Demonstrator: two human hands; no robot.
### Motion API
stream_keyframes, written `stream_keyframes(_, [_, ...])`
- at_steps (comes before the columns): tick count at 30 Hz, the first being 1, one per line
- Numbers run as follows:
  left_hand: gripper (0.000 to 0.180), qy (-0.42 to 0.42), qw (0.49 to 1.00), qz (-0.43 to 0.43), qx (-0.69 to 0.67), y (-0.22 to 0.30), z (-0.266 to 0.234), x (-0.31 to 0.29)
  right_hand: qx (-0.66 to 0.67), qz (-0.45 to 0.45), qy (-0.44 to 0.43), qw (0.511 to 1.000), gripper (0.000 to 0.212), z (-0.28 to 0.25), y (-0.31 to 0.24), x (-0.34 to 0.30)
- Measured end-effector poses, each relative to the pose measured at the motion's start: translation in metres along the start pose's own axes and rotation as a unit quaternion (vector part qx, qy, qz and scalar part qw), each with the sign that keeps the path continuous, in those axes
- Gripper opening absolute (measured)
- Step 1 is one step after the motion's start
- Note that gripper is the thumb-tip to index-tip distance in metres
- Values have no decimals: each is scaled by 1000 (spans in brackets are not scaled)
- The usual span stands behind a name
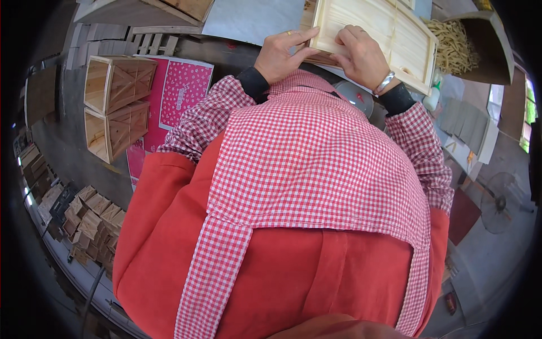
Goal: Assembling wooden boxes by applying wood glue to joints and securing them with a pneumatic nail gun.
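Observation:
A pale wooden box [374, 18] with a raised rim lies before me at the top of the view, and a thin cord [395, 25] runs across it. At its near left corner, my left hand [280, 55] holds the edge, with the thumb below and the fingers above. Close to the front rim is my right hand [364, 59], its fingers curled in and the fingertips drawn together by the thumb. Whatever lies between those fingertips is too small or too hidden to make out.
On the right, a brown carton [490, 48] holds a heap of tan cord-like strands [453, 50]. A white bottle [432, 97] stands near the box's right corner. Two wooden crates [116, 85] sit left on pink patterned sheets [185, 93]. A fan [499, 202] stands far right.

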State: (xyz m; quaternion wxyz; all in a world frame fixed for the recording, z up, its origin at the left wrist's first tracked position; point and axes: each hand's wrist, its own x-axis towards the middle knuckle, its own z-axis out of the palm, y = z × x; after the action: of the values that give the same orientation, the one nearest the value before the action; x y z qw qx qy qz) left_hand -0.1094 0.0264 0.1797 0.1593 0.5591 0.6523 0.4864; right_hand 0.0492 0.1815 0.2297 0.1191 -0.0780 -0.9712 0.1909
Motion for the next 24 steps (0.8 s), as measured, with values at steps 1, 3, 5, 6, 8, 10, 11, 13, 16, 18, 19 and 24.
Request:
stream_keyframes(1, [44, -6, 1000, -5, -4, 0, -1, 0, 3, 8, -9, 1000, 35, 0, 0, 0])
stream_keyframes(3, [45, -12, 1000, -9, -9, 1, -1, 0, 2, 47, -36, 998, 38, -1, 0, 1])
stream_keyframes(5, [48, -6, 993, -56, -105, 3, 0, -1, 18, 20, -13, 1000, 39, -3, 0, -2])
stream_keyframes(6, [50, -11, 984, -92, -150, 5, 1, -1, 28, 14, 2, 1000, 40, -4, -1, -4])
stream_keyframes(8, [51, -4, 987, -79, -138, 8, 2, -1, 37, 13, 18, 999, 41, -8, -1, -11])
stream_keyframes(10, [54, -2, 992, -66, -105, 10, 3, 0, -4, 31, 60, 998, 38, -12, -2, -21])
stream_keyframes(11, [54, -2, 991, -82, -108, 10, 2, 1, -25, 40, 81, 996, 37, -14, -1, -26])
stream_keyframes(13, [53, -35, 997, -45, -53, 7, 0, 4, -41, 51, 69, 995, 35, -15, 3, -35])
stream_keyframes(16, [52, -63, 997, -28, -30, 0, -1, 7, -70, 71, 49, 994, 30, -13, 11, -42])
stream_keyframes(18, [51, -76, 996, -34, -36, -5, 0, 7, -28, 65, 51, 996, 28, -11, 15, -43])
stream_keyframes(19, [51, -77, 996, -36, -37, -7, 0, 7, -8, 69, 52, 996, 27, -10, 17, -43])
stream_keyframes(24, [51, -66, 998, 2, -3, -11, 1, 7, -13, 55, 46, 997, 25, -12, 18, -42])
